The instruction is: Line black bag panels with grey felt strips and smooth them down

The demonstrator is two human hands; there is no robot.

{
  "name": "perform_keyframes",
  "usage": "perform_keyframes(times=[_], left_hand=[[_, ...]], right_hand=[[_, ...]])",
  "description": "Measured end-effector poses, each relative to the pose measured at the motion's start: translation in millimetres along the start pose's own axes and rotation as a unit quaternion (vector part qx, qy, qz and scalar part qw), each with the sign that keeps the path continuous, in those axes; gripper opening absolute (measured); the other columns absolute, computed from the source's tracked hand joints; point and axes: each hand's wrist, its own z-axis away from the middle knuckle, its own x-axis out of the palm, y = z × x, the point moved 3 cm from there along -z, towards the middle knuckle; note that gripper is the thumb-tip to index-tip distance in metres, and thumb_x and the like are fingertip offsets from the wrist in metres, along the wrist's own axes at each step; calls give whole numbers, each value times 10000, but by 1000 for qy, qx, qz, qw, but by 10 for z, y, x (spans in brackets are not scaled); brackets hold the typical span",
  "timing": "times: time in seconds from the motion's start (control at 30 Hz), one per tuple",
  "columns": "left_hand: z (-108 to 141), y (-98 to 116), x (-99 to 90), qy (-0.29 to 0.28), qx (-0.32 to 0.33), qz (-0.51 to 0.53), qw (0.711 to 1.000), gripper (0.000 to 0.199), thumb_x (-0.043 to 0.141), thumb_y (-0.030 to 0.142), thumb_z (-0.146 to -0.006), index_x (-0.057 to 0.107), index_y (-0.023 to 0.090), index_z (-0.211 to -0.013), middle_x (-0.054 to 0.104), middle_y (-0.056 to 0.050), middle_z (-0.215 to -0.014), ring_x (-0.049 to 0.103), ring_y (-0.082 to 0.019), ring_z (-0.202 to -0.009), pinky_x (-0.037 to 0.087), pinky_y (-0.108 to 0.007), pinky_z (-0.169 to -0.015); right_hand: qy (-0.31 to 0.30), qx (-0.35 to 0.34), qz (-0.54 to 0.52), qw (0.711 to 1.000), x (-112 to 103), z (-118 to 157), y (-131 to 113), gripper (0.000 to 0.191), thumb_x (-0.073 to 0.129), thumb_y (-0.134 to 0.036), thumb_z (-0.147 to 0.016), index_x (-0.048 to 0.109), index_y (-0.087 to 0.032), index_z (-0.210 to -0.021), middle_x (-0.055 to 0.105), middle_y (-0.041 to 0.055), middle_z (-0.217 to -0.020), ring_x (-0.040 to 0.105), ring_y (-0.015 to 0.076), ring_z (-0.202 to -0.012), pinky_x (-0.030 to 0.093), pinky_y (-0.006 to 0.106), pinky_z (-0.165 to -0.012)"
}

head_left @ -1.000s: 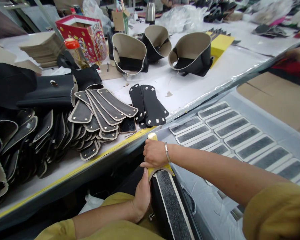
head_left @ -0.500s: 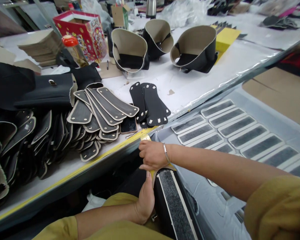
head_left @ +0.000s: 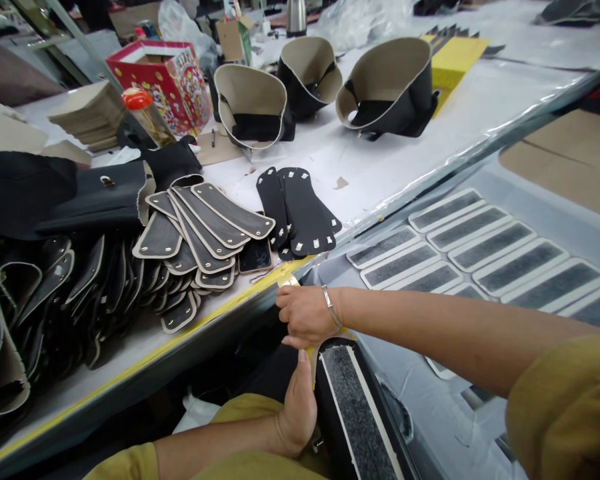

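Observation:
My left hand (head_left: 300, 410) grips the near side of a black leather-like piece (head_left: 324, 423), its thumb pointing up and its other fingers hidden. A dark grey panel (head_left: 357, 413) lies along that piece between two pale strips. At the far end, my right hand (head_left: 307, 313) has its fingers curled, just beyond the left thumb; what they hold is hidden. A bit of yellow (head_left: 309, 363) shows between the two hands. Past the right fingertips, a small pale yellow piece (head_left: 287, 280) is visible at the table edge.
A heap of black panels with pale edges (head_left: 205, 220) covers the left of the white table (head_left: 380, 173). Behind stand several open black bag bodies (head_left: 253, 100) and a red box (head_left: 155, 80). Rows of grey strips (head_left: 520, 257) lie on a grey surface at right.
My view has shifted slightly. Both hands and the black piece appear a little further right and lower; their grip looks the same.

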Motion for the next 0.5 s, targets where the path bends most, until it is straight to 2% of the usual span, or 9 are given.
perform_keyframes(times=[0.27,0.5], left_hand=[[-40,-42,39,1,1,-21,1000,323,560,303,-815,632,138,-1083,537,-39,-1282,115,-214,-1373,135,-286,-1138],[-67,-84,37,14,38,-122,992,504,441,493,-851,605,102,-1124,571,-100,-1229,319,-241,-1309,222,-310,-1120]], right_hand=[[0,37,-8,999,-4,93,12,390,433,-358,-838,657,-171,-579,654,67,-639,487,178,-687,278,357,-756],[8,38,-3,999,24,100,31,368,460,-349,-815,647,-167,-556,656,68,-607,491,173,-638,266,353,-722]])
